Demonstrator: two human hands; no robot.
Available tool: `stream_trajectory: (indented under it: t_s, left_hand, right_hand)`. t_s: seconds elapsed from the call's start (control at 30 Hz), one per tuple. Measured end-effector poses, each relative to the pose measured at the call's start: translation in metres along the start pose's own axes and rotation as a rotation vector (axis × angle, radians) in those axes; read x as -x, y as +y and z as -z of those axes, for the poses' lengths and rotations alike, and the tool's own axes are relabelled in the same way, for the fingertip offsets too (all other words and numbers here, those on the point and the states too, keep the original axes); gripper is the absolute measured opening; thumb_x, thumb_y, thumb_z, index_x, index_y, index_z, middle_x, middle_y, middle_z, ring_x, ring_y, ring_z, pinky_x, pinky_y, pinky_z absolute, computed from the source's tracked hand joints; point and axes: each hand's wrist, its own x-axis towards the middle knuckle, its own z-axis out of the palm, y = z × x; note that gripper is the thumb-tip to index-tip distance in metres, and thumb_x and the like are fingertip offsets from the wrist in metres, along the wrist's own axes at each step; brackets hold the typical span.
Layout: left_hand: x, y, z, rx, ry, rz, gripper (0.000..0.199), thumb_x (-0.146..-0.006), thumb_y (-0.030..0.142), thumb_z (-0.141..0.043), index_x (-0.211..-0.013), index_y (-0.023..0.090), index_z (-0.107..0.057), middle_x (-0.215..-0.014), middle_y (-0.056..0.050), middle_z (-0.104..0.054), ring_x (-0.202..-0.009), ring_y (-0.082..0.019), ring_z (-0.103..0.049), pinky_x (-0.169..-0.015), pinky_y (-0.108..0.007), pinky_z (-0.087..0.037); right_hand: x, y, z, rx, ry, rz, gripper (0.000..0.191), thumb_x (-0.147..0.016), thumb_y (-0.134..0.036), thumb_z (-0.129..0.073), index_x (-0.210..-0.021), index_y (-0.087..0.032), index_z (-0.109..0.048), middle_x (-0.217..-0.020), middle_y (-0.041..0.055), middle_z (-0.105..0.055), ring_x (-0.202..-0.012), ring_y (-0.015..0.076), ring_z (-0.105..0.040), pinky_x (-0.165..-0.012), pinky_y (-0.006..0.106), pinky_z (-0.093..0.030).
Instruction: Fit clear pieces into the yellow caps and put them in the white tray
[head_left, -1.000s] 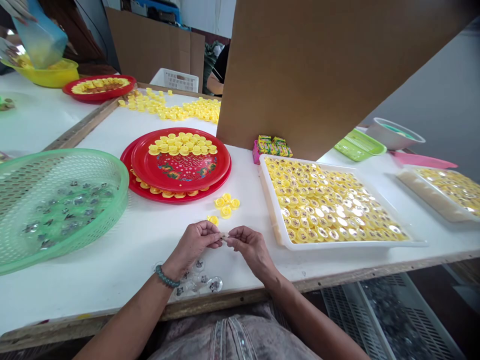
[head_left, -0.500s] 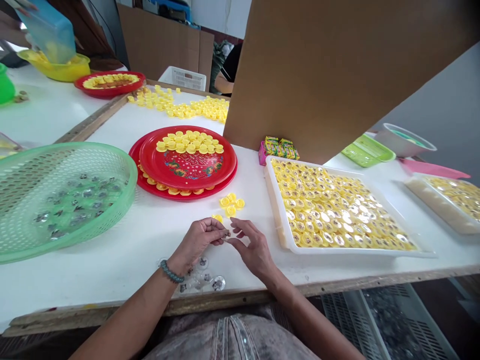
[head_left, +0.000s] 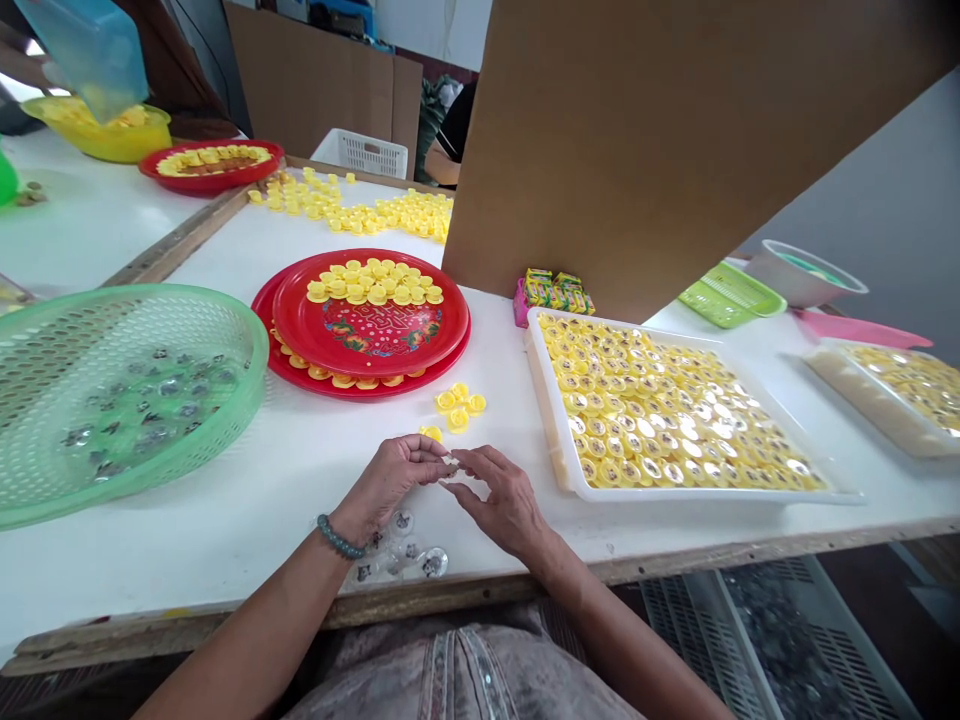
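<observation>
My left hand (head_left: pixel 394 485), with a beaded bracelet on its wrist, pinches a small whitish piece (head_left: pixel 450 460) between thumb and fingertips; its exact kind is too small to make out. Close on the right, my right hand (head_left: pixel 499 500) has its thumb apart from its fingers, the fingertips beside that piece. Several clear round discs with dark printed pictures (head_left: pixel 433 562) lie on the table below my left wrist. Just beyond my hands are several small yellow plastic cups (head_left: pixel 457 420) with wide rims.
A green basket (head_left: pixel 255 350) with printed discs stands left. Stacked red trays (head_left: pixel 360 345) bear yellow cups. At right, a white tray (head_left: pixel 559 450) holds rows of yellow pieces with printed discs. A cardboard sheet (head_left: pixel 600 150) rises behind. Another person's arm (head_left: pixel 442 165) shows beyond.
My right fingers have moved in over the small piece, which now shows whitish rather than dark. The whole view has shifted slightly. At far left, the blue container over the yellow bowl has tilted.
</observation>
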Motion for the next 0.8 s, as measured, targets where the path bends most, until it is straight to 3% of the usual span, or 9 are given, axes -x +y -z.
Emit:
stream_trajectory:
  t_s: [0.13,0.23,0.33,0.47,0.57,0.8]
  left_hand:
    - [-0.002,0.0,0.003,0.006,0.019,-0.018,0.036,-0.058,0.023,-0.076,-0.087,0.014,-0.057,-0.066,-0.001,-0.066,-0.062,-0.01,-0.058,-0.06,-0.021,-0.039]
    - [-0.001,0.002,0.005,-0.009,-0.014,-0.008,0.039,-0.056,0.021,-0.077,-0.088,0.015,-0.056,-0.063,0.001,-0.064,-0.058,-0.009,-0.055,-0.059,-0.021,-0.039]
    - [-0.003,0.006,0.009,-0.092,-0.032,-0.014,0.036,-0.059,0.025,-0.075,-0.088,0.015,-0.057,-0.063,0.001,-0.063,-0.058,-0.01,-0.055,-0.06,-0.022,-0.04]
    - [-0.013,0.006,0.022,-0.37,0.197,-0.182,0.027,-0.07,0.033,-0.063,-0.089,0.015,-0.062,-0.076,-0.003,-0.066,-0.067,-0.014,-0.059,-0.063,-0.024,-0.043]
    - [-0.024,0.003,0.032,-0.585,0.329,-0.23,0.028,-0.074,0.033,-0.055,-0.096,0.018,-0.064,-0.075,-0.003,-0.068,-0.065,-0.015,-0.06,-0.063,-0.026,-0.045]
    - [-0.034,-0.001,0.034,-0.68,0.284,-0.224,0.024,-0.074,0.027,-0.05,-0.088,0.019,-0.068,-0.082,-0.004,-0.071,-0.07,-0.017,-0.064,-0.066,-0.026,-0.047]
  right_hand:
    - [-0.003,0.0,0.001,0.015,0.031,0.006,0.03,-0.078,-0.023,-0.062,-0.109,-0.021,-0.058,-0.092,0.0055,-0.061,-0.081,0.0166,-0.059,-0.072,0.028,-0.05]
    - [-0.007,-0.003,0.002,-0.012,-0.046,0.067,0.034,-0.078,-0.02,-0.062,-0.111,-0.023,-0.057,-0.1,0.0051,-0.061,-0.087,0.0157,-0.059,-0.071,0.026,-0.049]
    - [-0.013,-0.004,0.001,0.023,-0.074,0.058,0.024,-0.078,-0.021,-0.063,-0.101,-0.023,-0.062,-0.091,0.0029,-0.061,-0.077,0.0136,-0.059,-0.064,0.023,-0.047]
    - [-0.028,0.0,-0.007,0.136,0.047,-0.088,0.02,-0.076,-0.03,-0.066,-0.093,-0.019,-0.062,-0.086,0.0032,-0.062,-0.066,0.0123,-0.056,-0.06,0.022,-0.044]
    - [-0.044,0.003,-0.016,0.246,0.046,-0.118,0.019,-0.077,-0.031,-0.066,-0.09,-0.019,-0.063,-0.083,0.0035,-0.062,-0.069,0.0139,-0.057,-0.061,0.023,-0.042]
    - [-0.06,0.004,-0.028,0.408,-0.093,-0.086,0.012,-0.082,-0.028,-0.06,-0.088,-0.019,-0.064,-0.082,0.0037,-0.062,-0.075,0.0157,-0.057,-0.065,0.023,-0.039]
